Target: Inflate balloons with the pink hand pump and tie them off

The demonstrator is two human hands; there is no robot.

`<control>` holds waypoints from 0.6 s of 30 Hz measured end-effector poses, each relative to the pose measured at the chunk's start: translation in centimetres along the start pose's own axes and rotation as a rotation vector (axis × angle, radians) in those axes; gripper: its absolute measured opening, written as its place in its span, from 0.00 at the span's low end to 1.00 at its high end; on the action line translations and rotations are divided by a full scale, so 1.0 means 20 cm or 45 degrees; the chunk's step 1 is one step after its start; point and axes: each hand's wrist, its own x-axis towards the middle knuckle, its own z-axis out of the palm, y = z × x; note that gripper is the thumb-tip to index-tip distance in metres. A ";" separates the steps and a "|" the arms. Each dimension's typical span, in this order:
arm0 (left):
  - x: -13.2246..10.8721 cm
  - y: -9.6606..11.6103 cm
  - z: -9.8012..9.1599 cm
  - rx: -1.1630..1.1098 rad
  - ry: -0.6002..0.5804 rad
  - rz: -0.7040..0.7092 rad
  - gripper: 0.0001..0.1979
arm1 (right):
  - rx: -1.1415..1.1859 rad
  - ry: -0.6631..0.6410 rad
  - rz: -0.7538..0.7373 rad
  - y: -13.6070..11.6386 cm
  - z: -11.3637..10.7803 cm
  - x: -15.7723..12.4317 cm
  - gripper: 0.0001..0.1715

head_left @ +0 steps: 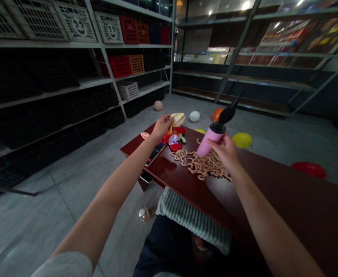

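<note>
My left hand pinches a limp pale yellow balloon above the table's far left part. Below it lies a pile of uninflated balloons in red, lilac and mint. My right hand is wrapped round a pink cylinder with a black top, tilted above the table. On that top sits a black, pointed, bulb-shaped thing, perhaps a balloon. Beneath the cylinder is a heap of tan, wavy, cord-like pieces. A phone lies left of the heap.
The dark red table stands before my knees. A second phone lies lower at its left side. Inflated balloons, such as a yellow one and a red one, rest on the floor. Shelves with crates line the walls.
</note>
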 end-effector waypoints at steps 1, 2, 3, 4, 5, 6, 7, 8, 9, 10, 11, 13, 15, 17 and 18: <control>-0.03 0.02 0.06 -0.184 -0.018 -0.023 0.11 | 0.110 -0.011 0.053 -0.03 -0.02 -0.01 0.29; -0.07 0.04 0.12 -0.338 -0.048 -0.053 0.11 | 0.213 -0.034 0.118 -0.06 -0.04 -0.03 0.28; -0.10 0.06 0.20 -0.451 -0.080 -0.087 0.10 | 0.343 -0.077 0.213 -0.09 -0.06 -0.05 0.27; -0.14 0.06 0.28 -0.520 -0.100 -0.126 0.08 | 0.452 -0.156 0.332 -0.11 -0.09 -0.08 0.28; -0.18 0.06 0.36 -0.570 -0.096 -0.158 0.07 | 0.532 -0.214 0.434 -0.12 -0.11 -0.11 0.29; -0.22 0.05 0.45 -0.609 -0.095 -0.186 0.08 | 0.600 -0.258 0.526 -0.13 -0.14 -0.14 0.31; -0.25 0.03 0.54 -0.647 -0.085 -0.216 0.09 | 0.640 -0.276 0.610 -0.13 -0.17 -0.16 0.31; -0.28 0.01 0.64 -0.656 -0.070 -0.245 0.09 | 0.659 -0.268 0.681 -0.13 -0.21 -0.19 0.31; -0.31 -0.01 0.73 -0.667 -0.044 -0.271 0.09 | 0.662 -0.244 0.742 -0.11 -0.24 -0.22 0.30; -0.34 -0.04 0.82 -0.684 -0.039 -0.318 0.09 | 0.647 -0.207 0.796 -0.09 -0.28 -0.24 0.28; -0.36 -0.06 0.90 -0.708 -0.059 -0.373 0.08 | 0.617 -0.171 0.836 -0.06 -0.32 -0.26 0.27; -0.40 -0.10 1.05 -0.761 -0.127 -0.469 0.07 | 0.547 -0.140 0.853 0.01 -0.40 -0.28 0.25; -0.43 -0.11 1.17 -0.801 -0.206 -0.551 0.07 | 0.476 -0.118 0.809 0.09 -0.48 -0.30 0.26; -0.44 -0.11 1.25 -0.825 -0.262 -0.605 0.09 | 0.440 -0.075 0.779 0.15 -0.56 -0.32 0.26; -0.44 -0.12 1.28 -0.837 -0.292 -0.637 0.11 | 0.451 -0.046 0.798 0.17 -0.59 -0.32 0.26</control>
